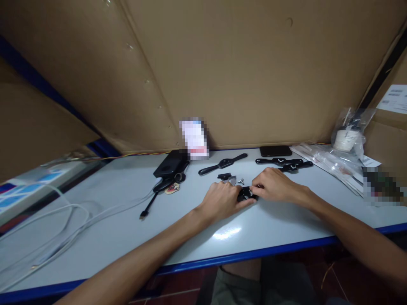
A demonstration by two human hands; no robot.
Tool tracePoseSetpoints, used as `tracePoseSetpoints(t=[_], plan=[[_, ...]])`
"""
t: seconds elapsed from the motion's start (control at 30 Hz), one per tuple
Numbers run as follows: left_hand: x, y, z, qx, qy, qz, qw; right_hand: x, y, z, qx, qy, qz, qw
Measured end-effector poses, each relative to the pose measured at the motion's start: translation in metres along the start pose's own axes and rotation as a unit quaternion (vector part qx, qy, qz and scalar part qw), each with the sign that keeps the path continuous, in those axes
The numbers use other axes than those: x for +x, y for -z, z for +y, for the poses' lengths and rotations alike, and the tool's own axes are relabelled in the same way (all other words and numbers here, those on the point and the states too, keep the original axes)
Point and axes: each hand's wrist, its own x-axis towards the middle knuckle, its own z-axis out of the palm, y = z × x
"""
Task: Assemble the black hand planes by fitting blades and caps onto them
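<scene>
Evidently my left hand grips a small, shiny black piece — from here, whether my right hand does, I can't tell.

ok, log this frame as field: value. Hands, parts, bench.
left hand: fingers and thumb around black part
right hand: fingertips at the same part; exact grip too small to tell
beyond hands: small silvery pieces
farther back, left: black two-handled tool
farther back, right: two similar tools, flat black slab
far right: bagged white container
surface: pale tabletop, blue edge
</scene>
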Motion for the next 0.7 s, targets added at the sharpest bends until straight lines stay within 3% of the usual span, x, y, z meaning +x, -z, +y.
tracePoseSetpoints(t=[0.13, 0.27, 0.43, 0.6, 0.7], plan=[[0.0008, 0.0006, 0.0006, -0.003, 0.003, -0.002, 1.000, 0.0009, -0.0012, 0.0000, 0.050, 0.028, -0.022, 0.998], [0.0003, 0.0000, 0.0008, -0.005, 0.001, 0.004, 1.000, 0.0009, -0.0004, -0.0019, -0.034, -0.007, 0.007, 0.999], [-0.0004, -0.0009, 0.0003, -0.005, 0.001, 0.003, 1.000, -0.0007, 0.0022, -0.0065, 0.042, 0.021, -0.047, 0.998], [-0.0010, -0.0003, 0.0001, 0.003, 0.003, 0.000, 1.000, -0.0001, -0.0003, -0.0071, -0.040, -0.012, -0.003, 0.999], [-0.0020, 0.0015, 0.0006, -0.002, 0.005, -0.005, 1.000, -0.0002, 0.0002, -0.0099, -0.030, -0.004, -0.028, 0.999]])
